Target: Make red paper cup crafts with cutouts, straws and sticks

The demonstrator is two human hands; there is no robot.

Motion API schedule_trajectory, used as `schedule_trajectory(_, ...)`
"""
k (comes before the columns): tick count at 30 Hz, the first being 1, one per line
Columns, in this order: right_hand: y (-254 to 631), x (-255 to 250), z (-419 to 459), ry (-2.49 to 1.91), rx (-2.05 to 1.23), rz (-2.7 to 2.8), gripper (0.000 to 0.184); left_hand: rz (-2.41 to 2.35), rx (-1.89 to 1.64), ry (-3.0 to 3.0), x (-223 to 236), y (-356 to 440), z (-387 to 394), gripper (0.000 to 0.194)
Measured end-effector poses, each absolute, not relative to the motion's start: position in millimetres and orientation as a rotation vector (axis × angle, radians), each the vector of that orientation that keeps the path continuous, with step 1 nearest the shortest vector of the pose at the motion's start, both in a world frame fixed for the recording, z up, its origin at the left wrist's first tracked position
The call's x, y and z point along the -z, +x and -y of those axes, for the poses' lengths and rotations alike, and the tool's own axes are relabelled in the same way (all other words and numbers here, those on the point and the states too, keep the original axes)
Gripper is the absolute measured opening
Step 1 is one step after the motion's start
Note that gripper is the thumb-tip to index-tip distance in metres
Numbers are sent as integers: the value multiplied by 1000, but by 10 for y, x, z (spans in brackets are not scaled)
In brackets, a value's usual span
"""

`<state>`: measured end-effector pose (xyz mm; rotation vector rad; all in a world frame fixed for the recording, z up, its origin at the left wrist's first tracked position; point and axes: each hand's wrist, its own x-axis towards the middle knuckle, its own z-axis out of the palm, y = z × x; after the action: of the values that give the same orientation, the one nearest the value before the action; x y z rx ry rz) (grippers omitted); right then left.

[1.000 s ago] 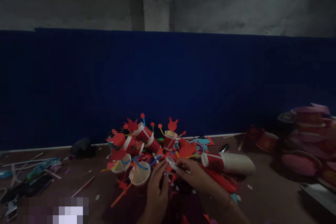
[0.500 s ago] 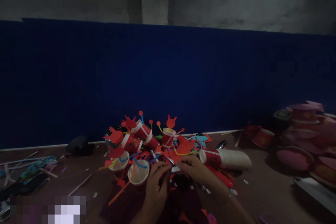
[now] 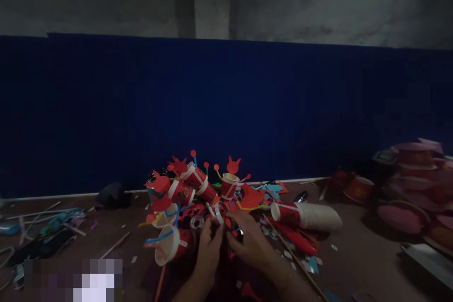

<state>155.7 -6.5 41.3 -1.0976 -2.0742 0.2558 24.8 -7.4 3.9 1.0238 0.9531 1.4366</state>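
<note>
My left hand (image 3: 210, 241) is closed, its fingertips on a pale ring that looks like a roll of tape (image 3: 219, 213). My right hand (image 3: 248, 237) is just to the right, fingers stretched toward the ring and thumb apart from them; nothing shows in its grasp. A small shiny item (image 3: 241, 232) shows beside its fingers, too dark to name. Left of my left hand, a red paper cup (image 3: 172, 245) with blue and orange straws lies tilted, its mouth facing left. A second tape-like ring (image 3: 197, 222) sits behind that cup.
Red cup figures (image 3: 229, 187) with paper heads and straw arms crowd the back. A nested stack of paper cups (image 3: 311, 216) lies at right, near a thin stick (image 3: 295, 255) and paper scraps. Pink-and-red cup pieces (image 3: 403, 217) stand far right, straws (image 3: 46, 216) far left. A blue panel (image 3: 226, 104) rises behind.
The front cup has tipped over to the left. My hands have drawn slightly apart, and the pale ring now shows upright between them. The thin stick now shows beside my right forearm.
</note>
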Motion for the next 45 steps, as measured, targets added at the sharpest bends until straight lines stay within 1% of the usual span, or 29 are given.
schedule_trajectory(3, 1500, -258, 71, -1114, -322, 2100, 22, -1000, -1414, 1094, 6, 220, 44, 20)
schedule_trajectory(6, 1510, -117, 42, -1118, -248, 2060, 24, -1089, -1429, 1268, 40, 223, 35, 21)
schedule_trajectory(10, 1554, -18, 7, -1112, -152, 2065, 25, -1220, -1500, 1440, 73, 227, 28, 32)
schedule_trajectory(16, 1551, -20, 17, -1080, -208, 2128, 25, -1290, -1519, 1662, 112, 182, 19, 26)
schedule_trajectory(18, 1547, -19, 20, -1069, -238, 2125, 26, -1298, -1556, 1689, 112, 177, 25, 23)
schedule_trajectory(24, 1557, -33, 36, -1118, -282, 2069, 22, -1230, -1590, 1766, 65, 211, 88, 14)
schedule_trajectory(25, 1560, -42, 41, -1115, -283, 2061, 21, -1229, -1587, 1754, 59, 215, 99, 14)
schedule_trajectory(28, 1557, -66, 53, -1080, -284, 2050, 20, -1248, -1572, 1723, 55, 208, 115, 25)
schedule_trajectory(30, 1549, -70, 58, -1064, -282, 2048, 19, -1252, -1545, 1751, 59, 192, 114, 28)
schedule_trajectory(35, 1537, -35, 69, -1110, -246, 2049, 17, -1239, -1545, 1769, 47, 178, 101, 23)
schedule_trajectory(42, 1577, -18, 70, -1156, -240, 2049, 19, -1226, -1563, 1743, 42, 224, 151, 18)
schedule_trajectory(45, 1585, -42, 70, -1108, -207, 2046, 19, -1248, -1540, 1692, 46, 227, 175, 22)
